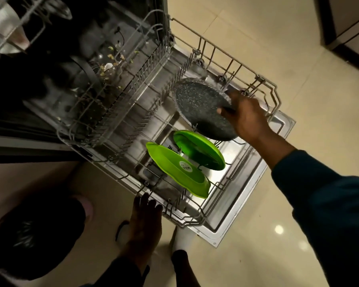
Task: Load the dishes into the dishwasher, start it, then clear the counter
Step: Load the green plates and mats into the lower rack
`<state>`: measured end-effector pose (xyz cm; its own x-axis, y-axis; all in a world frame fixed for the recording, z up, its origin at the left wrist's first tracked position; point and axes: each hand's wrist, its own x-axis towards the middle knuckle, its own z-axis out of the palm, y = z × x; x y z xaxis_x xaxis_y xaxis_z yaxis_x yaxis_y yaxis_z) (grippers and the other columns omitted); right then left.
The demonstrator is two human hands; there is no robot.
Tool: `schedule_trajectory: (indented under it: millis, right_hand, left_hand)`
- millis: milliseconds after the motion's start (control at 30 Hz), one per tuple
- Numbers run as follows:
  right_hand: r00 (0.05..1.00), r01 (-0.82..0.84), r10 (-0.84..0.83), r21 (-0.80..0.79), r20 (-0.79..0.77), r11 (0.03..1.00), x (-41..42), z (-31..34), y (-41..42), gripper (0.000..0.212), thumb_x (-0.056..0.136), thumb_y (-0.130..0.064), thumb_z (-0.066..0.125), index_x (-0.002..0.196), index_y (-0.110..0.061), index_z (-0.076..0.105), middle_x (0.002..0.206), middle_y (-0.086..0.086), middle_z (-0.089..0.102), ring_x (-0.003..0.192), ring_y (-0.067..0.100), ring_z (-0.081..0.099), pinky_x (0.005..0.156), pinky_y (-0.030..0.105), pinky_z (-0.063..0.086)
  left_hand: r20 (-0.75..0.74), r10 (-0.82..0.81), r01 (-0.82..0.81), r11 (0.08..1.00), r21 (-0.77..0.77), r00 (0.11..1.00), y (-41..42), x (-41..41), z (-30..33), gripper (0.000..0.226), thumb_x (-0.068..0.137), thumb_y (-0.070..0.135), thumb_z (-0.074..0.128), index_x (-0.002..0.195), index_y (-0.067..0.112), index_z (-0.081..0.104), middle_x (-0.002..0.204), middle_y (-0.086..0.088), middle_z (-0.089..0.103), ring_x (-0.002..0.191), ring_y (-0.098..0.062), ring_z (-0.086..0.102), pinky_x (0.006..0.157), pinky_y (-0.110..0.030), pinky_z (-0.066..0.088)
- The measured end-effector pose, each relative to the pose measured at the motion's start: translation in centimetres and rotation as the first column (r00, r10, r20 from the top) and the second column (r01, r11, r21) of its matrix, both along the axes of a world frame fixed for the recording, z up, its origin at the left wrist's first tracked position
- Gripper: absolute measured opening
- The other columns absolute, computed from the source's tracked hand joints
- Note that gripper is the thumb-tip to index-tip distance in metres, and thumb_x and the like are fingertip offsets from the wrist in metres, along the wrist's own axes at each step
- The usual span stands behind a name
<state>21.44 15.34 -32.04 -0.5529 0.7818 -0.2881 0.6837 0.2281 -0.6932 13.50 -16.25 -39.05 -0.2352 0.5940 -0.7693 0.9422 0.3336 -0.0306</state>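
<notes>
The dishwasher's lower wire rack [263, 83] is pulled out over the open door [236, 214]. Two green plates stand on edge between its tines, one nearer me [174, 168] and one behind it [199, 149]. My right hand [247, 114] grips the rim of a grey speckled plate [199, 104], holding it tilted over the rack just behind the green plates. My left hand [145, 222] hangs near the rack's front edge with fingers straight and holds nothing.
Food scraps lie on the dishwasher's dark interior floor [110, 67]. The upper rack [10, 27] with a metal vessel sits at top left. A bin with a black bag [35, 235] stands at lower left. My feet and pale floor tiles [267, 245] are below.
</notes>
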Motion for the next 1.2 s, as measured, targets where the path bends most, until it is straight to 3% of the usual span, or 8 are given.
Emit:
schedule_trajectory:
  millis: [133, 267, 333, 400, 500, 633, 833, 1200]
  right_hand:
    - [0.923, -0.136, 0.171, -0.121, 0.346, 0.983, 1.0, -4.7, -1.3, 0.028, 0.093, -0.019, 0.060, 0.120, -0.013, 0.054, 0.104, 0.017, 0.067, 0.089, 0.032, 0.065, 0.082, 0.045, 0.054]
    - [0.971, 0.021, 0.004, -0.099, 0.240, 0.995, 3.5, -6.5, -2.8, 0.019, 0.091, -0.014, 0.058, 0.109, -0.009, 0.062, 0.097, 0.018, 0.070, 0.082, 0.037, 0.068, 0.078, 0.052, 0.054]
    - [0.984, 0.065, -0.062, -0.010, 0.167, 0.998, 3.3, -5.0, -3.0, 0.017, 0.092, -0.013, 0.056, 0.108, -0.007, 0.062, 0.096, 0.015, 0.069, 0.085, 0.034, 0.065, 0.076, 0.044, 0.053]
    - [0.989, 0.035, -0.056, 0.154, 0.139, 0.987, 2.8, -2.5, -2.6, 0.013, 0.094, -0.015, 0.052, 0.103, -0.011, 0.061, 0.092, 0.006, 0.063, 0.080, 0.022, 0.057, 0.064, 0.027, 0.041]
    - [0.976, -0.117, 0.042, 0.358, 0.212, 0.926, 2.9, 1.2, -1.2, 0.010, 0.093, -0.018, 0.050, 0.093, -0.011, 0.057, 0.086, 0.005, 0.055, 0.075, 0.021, 0.048, 0.062, 0.026, 0.029]
    - [0.885, -0.334, 0.193, 0.291, 0.423, 0.896, 3.2, 3.1, 0.8, 0.010, 0.093, -0.022, 0.050, 0.086, -0.016, 0.046, 0.081, 0.005, 0.049, 0.076, 0.025, 0.047, 0.064, 0.032, 0.032]
    - [0.884, -0.368, 0.188, 0.388, 0.428, 0.845, 3.0, 5.2, 2.2, 0.022, 0.090, -0.036, 0.044, 0.084, -0.015, 0.048, 0.076, 0.007, 0.047, 0.071, 0.026, 0.044, 0.063, 0.033, 0.032]
    - [0.856, -0.403, 0.197, 0.378, 0.478, 0.833, 3.0, 6.0, 2.7, 0.016, 0.093, -0.026, 0.051, 0.083, -0.016, 0.043, 0.075, 0.009, 0.046, 0.070, 0.027, 0.044, 0.063, 0.034, 0.031]
  left_hand:
    - [0.002, -0.004, 0.004, 0.999, 0.039, 1.000, -0.2, -0.2, 0.1, 0.040, 0.097, 0.025, 0.031, 0.134, 0.022, 0.044, 0.146, -0.002, 0.038, 0.144, -0.027, 0.014, 0.118, -0.045, 0.001]
    - [0.021, 0.027, -0.028, 0.998, 0.061, 0.999, 0.0, -0.3, 0.5, 0.039, 0.098, 0.026, 0.032, 0.134, 0.023, 0.045, 0.144, -0.002, 0.041, 0.143, -0.026, 0.016, 0.118, -0.044, 0.002]
    - [0.033, 0.033, -0.035, 0.997, 0.075, 0.999, 0.0, -0.3, 0.6, 0.038, 0.098, 0.026, 0.032, 0.133, 0.023, 0.046, 0.143, -0.001, 0.042, 0.142, -0.026, 0.016, 0.117, -0.044, 0.002]
    - [0.035, 0.035, -0.038, 0.996, 0.084, 0.999, -0.1, -0.4, 0.5, 0.037, 0.097, 0.026, 0.034, 0.132, 0.023, 0.047, 0.141, -0.001, 0.043, 0.142, -0.026, 0.016, 0.117, -0.044, 0.003]
    - [0.041, 0.042, -0.046, 0.994, 0.102, 0.998, -0.2, -0.4, 0.5, 0.038, 0.097, 0.026, 0.034, 0.133, 0.025, 0.045, 0.142, 0.001, 0.042, 0.143, -0.024, 0.015, 0.117, -0.044, 0.003]
    - [0.046, 0.047, -0.051, 0.994, 0.092, 0.998, -0.1, -0.3, 0.7, 0.038, 0.098, 0.026, 0.034, 0.134, 0.024, 0.044, 0.145, 0.001, 0.040, 0.144, -0.025, 0.013, 0.117, -0.045, 0.001]
    - [0.049, 0.049, -0.053, 0.995, 0.085, 0.998, -0.1, -0.3, 0.8, 0.038, 0.097, 0.025, 0.038, 0.135, 0.024, 0.044, 0.145, -0.001, 0.039, 0.144, -0.026, 0.012, 0.117, -0.045, 0.000]
    - [0.057, 0.042, -0.046, 0.996, 0.078, 0.997, 0.0, -0.4, 0.7, 0.041, 0.098, 0.023, 0.034, 0.138, 0.024, 0.040, 0.148, -0.001, 0.037, 0.144, -0.026, 0.011, 0.118, -0.045, 0.000]
